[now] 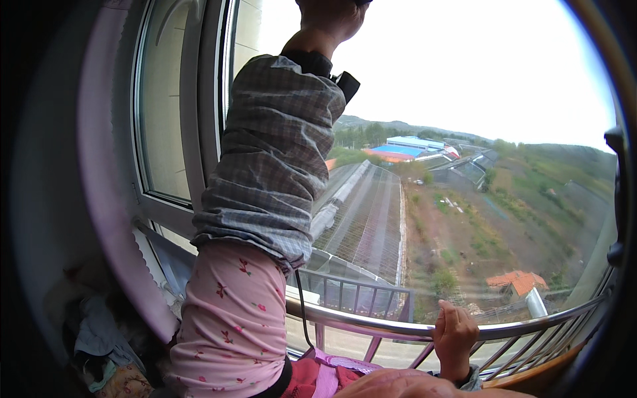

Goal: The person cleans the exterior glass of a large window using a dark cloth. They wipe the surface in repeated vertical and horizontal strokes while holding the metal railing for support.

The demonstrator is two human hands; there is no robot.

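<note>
My left arm reaches up in front of the window, in a pink floral sleeve under a grey plaid oversleeve. My left hand is at the top edge, its fingers partly cut off; a dark thing shows beside them. A black device sits by that wrist, and a thin black cable hangs below the oversleeve. Low on the right, my right hand is at the curved metal railing, fingers bent above the bar; whether it grips the bar is unclear.
An opened window sash stands left, beside a pink curtain. Cloth items lie in the dark lower left corner. A pink strap crosses red fabric at the bottom. Greenhouses, fields and an orange-roofed hut are outside, far below.
</note>
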